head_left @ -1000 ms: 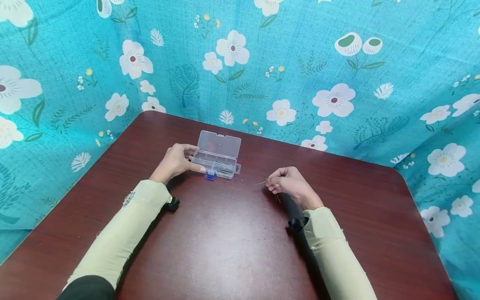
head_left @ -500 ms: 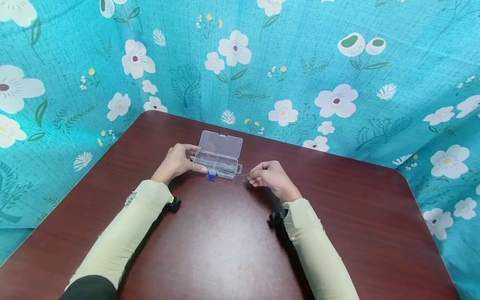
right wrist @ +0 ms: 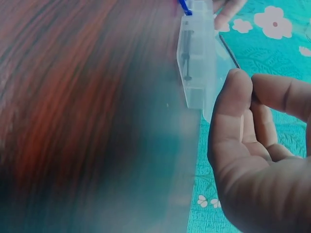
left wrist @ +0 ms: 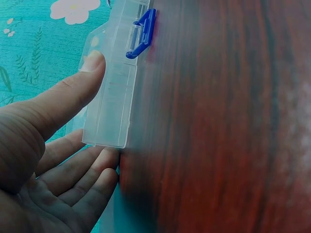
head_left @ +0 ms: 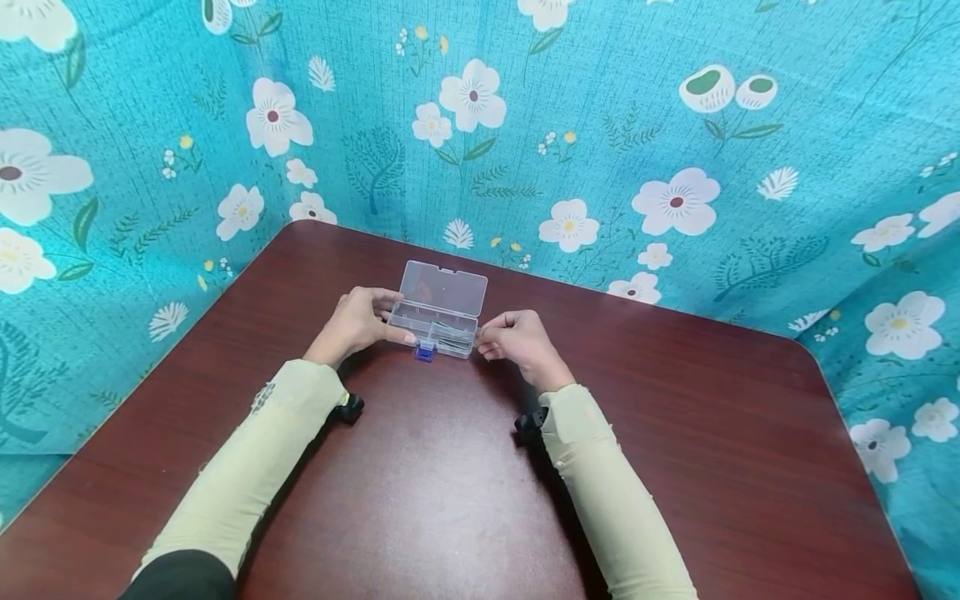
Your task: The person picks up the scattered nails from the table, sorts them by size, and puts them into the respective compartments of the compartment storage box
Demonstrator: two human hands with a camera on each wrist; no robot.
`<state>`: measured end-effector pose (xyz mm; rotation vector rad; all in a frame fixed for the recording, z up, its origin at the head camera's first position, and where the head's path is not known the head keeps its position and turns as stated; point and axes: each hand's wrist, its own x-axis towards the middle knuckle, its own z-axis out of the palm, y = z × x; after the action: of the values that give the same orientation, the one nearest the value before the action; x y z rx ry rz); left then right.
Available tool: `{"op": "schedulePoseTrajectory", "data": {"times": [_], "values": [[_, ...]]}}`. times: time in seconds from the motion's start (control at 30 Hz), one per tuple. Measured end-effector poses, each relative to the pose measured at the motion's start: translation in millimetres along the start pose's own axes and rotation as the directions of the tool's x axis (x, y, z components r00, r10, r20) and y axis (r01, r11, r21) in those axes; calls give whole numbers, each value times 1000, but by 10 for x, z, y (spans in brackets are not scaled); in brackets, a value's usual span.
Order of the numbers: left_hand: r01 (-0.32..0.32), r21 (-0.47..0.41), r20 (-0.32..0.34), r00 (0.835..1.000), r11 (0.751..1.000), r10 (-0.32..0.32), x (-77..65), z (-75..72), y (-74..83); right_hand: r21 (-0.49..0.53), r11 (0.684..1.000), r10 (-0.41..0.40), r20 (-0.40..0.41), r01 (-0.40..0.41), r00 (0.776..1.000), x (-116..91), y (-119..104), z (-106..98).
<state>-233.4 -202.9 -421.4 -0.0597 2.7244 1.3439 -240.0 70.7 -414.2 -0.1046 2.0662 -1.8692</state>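
Observation:
A clear plastic compartment box stands on the table with its lid raised at the back. Its blue latch hangs down in front. My left hand holds the box's left end, the thumb along the front and the fingers around the end wall. Several thin metal pins lie in the right-hand part. Between thumb and index finger, my right hand pinches another thin metal pin, which points toward the box. The fingertips are right at the box's right end.
The brown wooden table reaches toward me and far to the right. Behind it hangs a blue flowered curtain, close along the back and side edges. Each wrist carries a small black camera.
My right hand has moved left and a little away from me, bringing the pin from beside the box to its right end. My left hand keeps its hold on the box.

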Motion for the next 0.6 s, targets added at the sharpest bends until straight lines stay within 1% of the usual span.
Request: {"op": "schedulePoseTrajectory", "data": {"times": [0.2, 0.33, 0.43, 0.5, 0.6], "values": [[1, 7, -3, 1000, 1000, 0, 1, -5, -6, -107, 994, -42, -38, 37, 998, 40, -3, 110], [0, 8, -6, 1000, 1000, 0, 5, -5, -14, -209, 976, -78, -51, 65, 996, 64, -26, 175], [-3, 3, -5, 1000, 1000, 3, 7, -3, -17, -302, 950, -100, -51, 80, 994, 66, -49, 207], [-4, 0, -3, 1000, 1000, 4, 7, -1, -18, -373, 924, -112, -45, 87, 993, 57, -63, 215], [-5, 3, -4, 1000, 1000, 5, 5, 0, -16, -445, 890, -119, -28, 95, 992, 37, -75, 214]]}}
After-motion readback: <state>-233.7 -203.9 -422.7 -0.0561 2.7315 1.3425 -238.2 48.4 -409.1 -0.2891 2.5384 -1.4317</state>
